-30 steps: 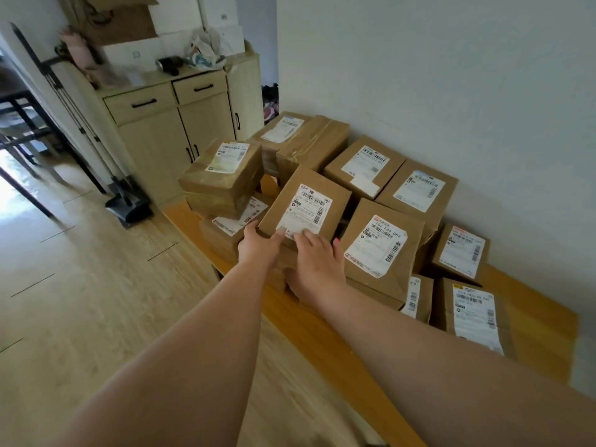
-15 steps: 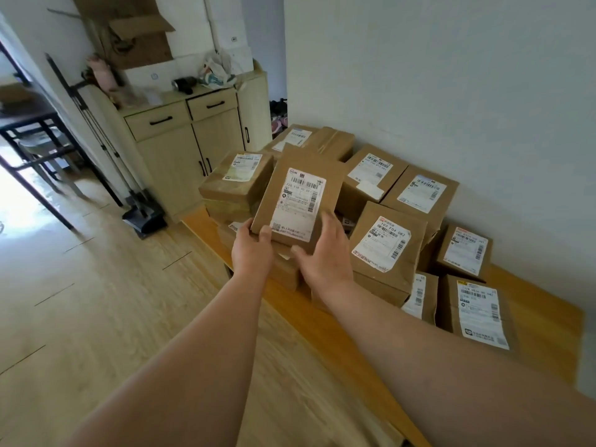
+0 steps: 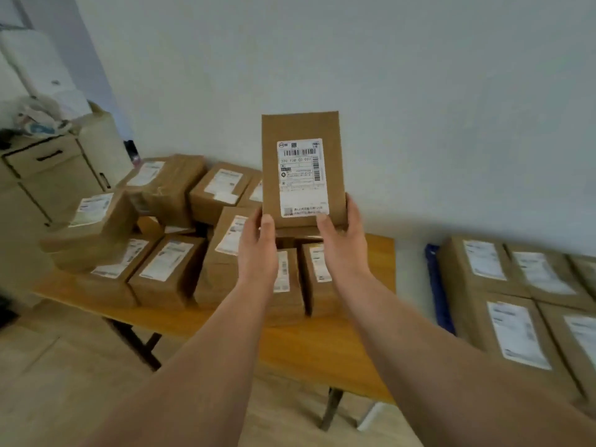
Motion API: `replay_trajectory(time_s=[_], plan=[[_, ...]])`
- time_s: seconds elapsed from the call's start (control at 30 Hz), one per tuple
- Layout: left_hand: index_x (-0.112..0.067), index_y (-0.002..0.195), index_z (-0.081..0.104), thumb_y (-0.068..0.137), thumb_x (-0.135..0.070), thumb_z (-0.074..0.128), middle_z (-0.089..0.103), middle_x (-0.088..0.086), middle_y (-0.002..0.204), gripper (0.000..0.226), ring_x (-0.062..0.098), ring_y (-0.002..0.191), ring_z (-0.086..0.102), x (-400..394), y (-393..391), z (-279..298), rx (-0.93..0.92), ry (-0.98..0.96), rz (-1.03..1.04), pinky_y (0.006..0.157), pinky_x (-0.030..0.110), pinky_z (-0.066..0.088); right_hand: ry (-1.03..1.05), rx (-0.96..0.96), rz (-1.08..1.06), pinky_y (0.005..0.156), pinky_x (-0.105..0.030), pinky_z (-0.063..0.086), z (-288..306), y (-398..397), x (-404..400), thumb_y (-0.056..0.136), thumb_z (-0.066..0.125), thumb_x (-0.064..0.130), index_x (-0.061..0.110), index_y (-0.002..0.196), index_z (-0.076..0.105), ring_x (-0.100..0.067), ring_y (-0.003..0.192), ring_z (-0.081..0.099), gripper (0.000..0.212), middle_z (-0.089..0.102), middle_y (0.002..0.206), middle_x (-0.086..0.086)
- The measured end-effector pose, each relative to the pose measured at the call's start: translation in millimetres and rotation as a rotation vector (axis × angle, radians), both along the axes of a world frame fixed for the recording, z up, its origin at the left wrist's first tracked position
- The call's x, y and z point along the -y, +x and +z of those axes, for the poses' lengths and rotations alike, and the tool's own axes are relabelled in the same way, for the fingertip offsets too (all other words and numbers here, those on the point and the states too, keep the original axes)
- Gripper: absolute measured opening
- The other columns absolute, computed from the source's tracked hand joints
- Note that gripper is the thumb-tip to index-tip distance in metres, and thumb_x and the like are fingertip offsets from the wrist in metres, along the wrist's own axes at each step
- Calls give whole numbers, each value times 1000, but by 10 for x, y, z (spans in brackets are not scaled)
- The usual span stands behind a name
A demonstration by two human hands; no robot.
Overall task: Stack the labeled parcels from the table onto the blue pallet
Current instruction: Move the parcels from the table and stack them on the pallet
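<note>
Up in the air, above the table: that's where the parcel [image 3: 303, 171] is held right now, upright, white label [image 3: 301, 177] facing the camera, clear of everything under it.
Left hand: the left hand [image 3: 259, 250] is clamped on the lower left corner, thumb laid over the front face, the other fingers hidden behind the cardboard.
Right hand: the right hand [image 3: 343, 240] is clamped on the lower right corner the same way, thumb pressed by the label's bottom edge.
Step in hand: looks like the carry stage, box already lifted off the pile and not yet set down anywhere.
Table: the wooden table [image 3: 364, 346] is loaded with a jumble of other labeled boxes [image 3: 167, 272], some stacked, some tilted, so plenty is left to move.
Pallet: a strip of the blue pallet [image 3: 440, 291] can be seen at the right, just past the table's end, with a flat layer of boxes [image 3: 509, 321] laid on it, labels up.
Next move: probably a swing to the right is needed, the box tipped flat, label kept up, and lowered square with the layer. Which slot is free can't be told, since the pallet is cut off at the frame edge.
</note>
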State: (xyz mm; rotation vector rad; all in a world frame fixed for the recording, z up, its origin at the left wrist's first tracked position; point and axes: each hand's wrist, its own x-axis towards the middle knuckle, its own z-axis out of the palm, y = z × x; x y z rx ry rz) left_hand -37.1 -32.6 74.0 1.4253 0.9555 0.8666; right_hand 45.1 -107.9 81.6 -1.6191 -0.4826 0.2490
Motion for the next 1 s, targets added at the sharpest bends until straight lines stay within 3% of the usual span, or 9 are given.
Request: replay_trajectory(time_s=[0.17,0.3,0.43,0.5,0.6,0.7,0.77,0.93,1.0], plan=[[-27,135,48,100,-38,44,56,-13,119,37,9,108,53,1039,625,77,-49,66,-194,85,27,40,60,-99,-230,106,-42,44,-38,579,1189,100,48,34,38,143,37,-12,123,51,45,54,134,9],[-25,139,45,98,-32,51,57,-9,128,42,11,117,53,2096,1156,81,0,101,-414,102,36,44,177,-150,-400,101,-42,48,-12,1021,2403,94,57,40,44,128,46,-13,114,58,36,59,124,12],[-35,140,42,101,-27,47,56,-15,120,40,2,108,54,3454,1741,41,35,167,-613,94,24,47,181,-159,-500,91,-43,55,-27,1544,3853,95,57,36,40,124,45,-14,103,62,31,62,117,7],[-34,139,44,102,-26,45,56,-16,117,38,-6,97,53,4144,2001,-15,25,167,-664,82,7,43,179,-166,-558,87,-44,56,-89,1801,4573,95,57,34,41,121,47,-17,102,63,29,63,116,4],[-29,142,45,103,-31,42,53,-12,131,39,-2,108,49,4956,2291,-159,-59,163,-717,86,13,35,116,-207,-620,86,-44,56,-260,2105,5495,94,56,33,42,118,45,-18,100,63,28,61,117,1],[-28,144,45,104,-33,39,49,-8,141,41,11,131,43,5379,2458,-301,-190,208,-790,103,25,33,45,-288,-646,89,-50,54,-456,2289,6079,93,57,37,42,118,45,-21,101,62,28,61,116,1],[-27,143,47,104,-31,39,46,-8,144,40,14,134,40,5492,2555,-418,-274,232,-811,106,28,31,27,-346,-648,90,-50,54,-593,2353,6293,94,56,36,39,122,46,-22,101,61,30,61,115,1],[-24,133,57,103,-22,41,53,-5,136,34,10,117,51,5675,2689,-715,-429,323,-796,88,21,36,-40,-462,-634,91,-48,53,-997,2392,6607,95,56,35,33,129,45,-24,102,61,35,61,111,-1],[-25,133,56,102,-20,42,51,-7,138,35,10,119,50,5708,2727,-823,-499,380,-726,83,19,35,-75,-501,-619,89,-45,53,-1154,2396,6684,96,56,33,29,131,44,-23,101,60,37,60,111,-1]])
